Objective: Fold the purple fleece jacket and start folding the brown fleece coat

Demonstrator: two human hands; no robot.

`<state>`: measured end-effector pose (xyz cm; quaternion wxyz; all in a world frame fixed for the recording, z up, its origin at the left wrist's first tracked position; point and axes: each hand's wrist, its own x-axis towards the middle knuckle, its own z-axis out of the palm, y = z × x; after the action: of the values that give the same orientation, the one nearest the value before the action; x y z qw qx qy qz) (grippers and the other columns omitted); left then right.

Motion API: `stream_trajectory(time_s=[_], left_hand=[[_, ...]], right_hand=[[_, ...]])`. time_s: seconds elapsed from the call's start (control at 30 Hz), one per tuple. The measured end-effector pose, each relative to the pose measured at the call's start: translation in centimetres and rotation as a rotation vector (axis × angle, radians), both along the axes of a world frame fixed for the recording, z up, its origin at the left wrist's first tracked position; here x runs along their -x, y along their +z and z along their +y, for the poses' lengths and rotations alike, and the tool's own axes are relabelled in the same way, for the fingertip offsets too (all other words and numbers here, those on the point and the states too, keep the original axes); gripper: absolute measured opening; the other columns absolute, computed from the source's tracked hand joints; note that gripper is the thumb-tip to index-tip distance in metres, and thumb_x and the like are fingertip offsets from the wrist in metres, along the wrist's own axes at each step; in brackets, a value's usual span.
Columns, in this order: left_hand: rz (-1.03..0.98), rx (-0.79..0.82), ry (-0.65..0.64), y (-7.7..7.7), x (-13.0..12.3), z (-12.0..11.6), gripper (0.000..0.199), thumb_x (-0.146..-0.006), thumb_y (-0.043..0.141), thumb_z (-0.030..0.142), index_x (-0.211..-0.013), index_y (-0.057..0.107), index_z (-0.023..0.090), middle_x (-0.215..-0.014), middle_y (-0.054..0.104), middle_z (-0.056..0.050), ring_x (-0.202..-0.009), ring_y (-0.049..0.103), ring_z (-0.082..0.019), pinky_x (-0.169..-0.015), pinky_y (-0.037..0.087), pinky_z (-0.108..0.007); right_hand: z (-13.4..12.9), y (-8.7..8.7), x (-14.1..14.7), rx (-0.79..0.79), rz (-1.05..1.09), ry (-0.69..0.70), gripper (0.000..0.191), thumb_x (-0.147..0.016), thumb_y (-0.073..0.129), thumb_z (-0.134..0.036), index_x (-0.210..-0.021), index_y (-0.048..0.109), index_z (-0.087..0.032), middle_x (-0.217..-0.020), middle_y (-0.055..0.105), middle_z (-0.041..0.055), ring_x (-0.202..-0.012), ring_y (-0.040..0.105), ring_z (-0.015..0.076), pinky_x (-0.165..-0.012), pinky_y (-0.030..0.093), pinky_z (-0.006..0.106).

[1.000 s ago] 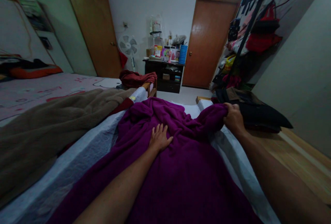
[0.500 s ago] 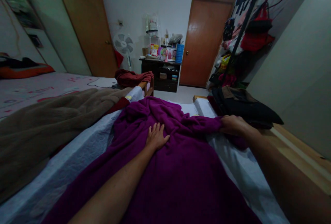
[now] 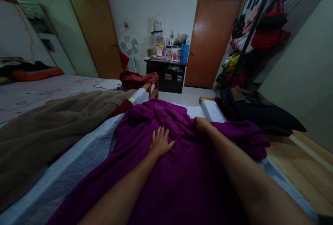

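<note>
A rumpled purple blanket (image 3: pixel 182 169) covers the middle of a bed with a pale patterned mattress (image 3: pixel 85 159). My left hand (image 3: pixel 160 142) lies on the blanket with its fingers spread, pressing on the cloth. Farther right and a little higher, my right hand (image 3: pixel 203 124) is closed on a fold of the same blanket. Beyond that hand, a bunched part of the blanket reaches toward the mattress's right edge.
A brown blanket (image 3: pixel 65 114) lies along the left side, beside a pink bed sheet (image 3: pixel 52 88). Red cloth (image 3: pixel 137 79) rests on the wooden bed end. Dark folded clothes (image 3: pixel 257 109) are stacked at the right, near a wooden surface (image 3: pixel 301 162).
My right hand has moved left toward my left hand and now grips the blanket nearer the middle. More bunched purple cloth lies to the right. The view has shifted slightly.
</note>
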<state>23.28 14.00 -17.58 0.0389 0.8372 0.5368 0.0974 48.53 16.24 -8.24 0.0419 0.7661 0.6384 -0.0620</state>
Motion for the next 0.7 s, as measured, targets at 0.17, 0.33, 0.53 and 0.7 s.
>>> stream_trajectory(time_s=[0.17, 0.33, 0.53, 0.7], left_hand=[[-0.014, 0.016, -0.001, 0.0, 0.0, 0.0, 0.074, -0.087, 0.04, 0.062, -0.149, 0.032, 0.022, -0.156, 0.029, -0.012, -0.145, 0.019, -0.031, -0.117, 0.013, -0.052], [-0.022, 0.032, -0.011, 0.0, 0.1, -0.1, 0.074, -0.086, 0.041, 0.062, -0.148, 0.033, 0.023, -0.157, 0.027, -0.012, -0.146, 0.016, -0.031, -0.117, 0.011, -0.053], [-0.039, 0.017, -0.012, -0.2, 0.2, 0.0, 0.073, -0.086, 0.042, 0.062, -0.148, 0.035, 0.023, -0.157, 0.028, -0.012, -0.146, 0.018, -0.031, -0.117, 0.011, -0.053], [-0.051, 0.043, -0.013, 0.0, 0.3, 0.0, 0.073, -0.086, 0.043, 0.062, -0.148, 0.036, 0.023, -0.157, 0.027, -0.011, -0.146, 0.016, -0.03, -0.118, 0.01, -0.052]], right_hand=[[1.0, 1.0, -3.2, -0.173, -0.095, -0.154, 0.042, -0.095, 0.032, -0.022, -0.134, 0.048, -0.018, -0.125, 0.058, 0.0178, -0.108, 0.059, 0.0287, -0.085, 0.044, 0.039], [3.4, 1.2, -4.1, -0.069, -0.152, -0.132, 0.032, -0.083, 0.054, -0.02, -0.113, 0.065, -0.015, -0.126, 0.057, 0.0197, -0.122, 0.048, 0.0355, -0.1, 0.035, 0.051], [8.8, 1.7, -2.3, -0.122, -0.015, 0.01, 0.037, -0.089, 0.048, -0.025, -0.122, 0.062, -0.017, -0.124, 0.062, 0.0121, -0.116, 0.054, 0.0235, -0.095, 0.039, 0.028], [10.3, -0.3, -1.6, -0.122, 0.028, -0.019, 0.033, -0.09, 0.045, -0.021, -0.113, 0.068, -0.012, -0.112, 0.067, 0.0161, -0.109, 0.059, 0.0239, -0.087, 0.042, 0.026]])
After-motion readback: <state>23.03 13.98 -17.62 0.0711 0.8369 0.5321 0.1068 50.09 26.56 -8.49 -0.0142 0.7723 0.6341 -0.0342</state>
